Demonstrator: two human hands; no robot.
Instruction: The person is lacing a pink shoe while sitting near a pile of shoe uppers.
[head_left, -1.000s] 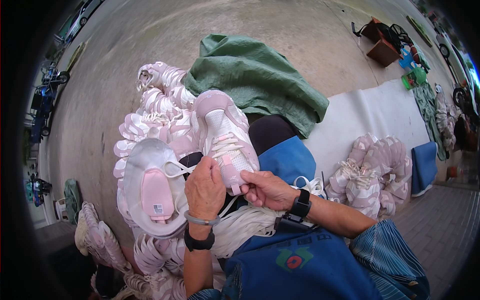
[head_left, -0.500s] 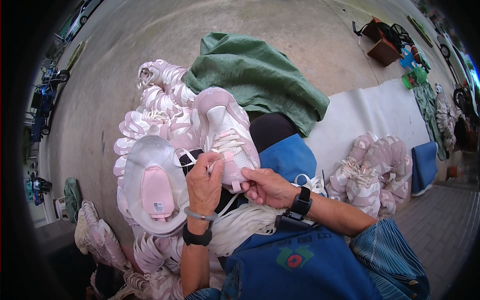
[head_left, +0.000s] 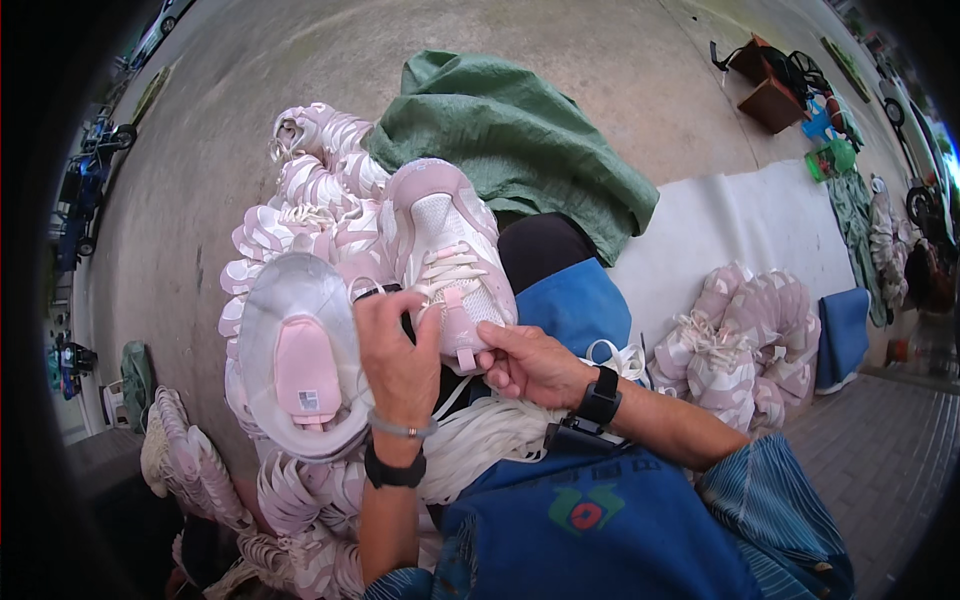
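Observation:
A pink and white shoe upper (head_left: 440, 215) lies across my lap, toe pointing away, its white shoelace (head_left: 452, 268) threaded through the upper holes. With thumb and bent fingers, my right hand (head_left: 530, 365) grips the near end of the upper by the tongue's pink pull tab. My left hand (head_left: 398, 350) is at the left eyelet edge, its thumb and forefinger closed on the shoelace; the fingertips partly hide it. Left of that hand is a clear plastic tub (head_left: 262, 300) with a pink tongue-shaped piece inside. A bundle of white laces (head_left: 480, 450) rests on my lap.
Stacked pink and white uppers (head_left: 290, 225) surround the tub. More uppers (head_left: 740, 335) sit at the right by a white sheet (head_left: 720, 215). A green tarp (head_left: 500, 130) is spread beyond my knees. A blue folded cloth (head_left: 842, 335) lies at far right.
My left hand has shifted slightly up and left from the tongue edge to the eyelets, fingers more bent. My right hand keeps its grip on the upper. The whole view has tilted slightly.

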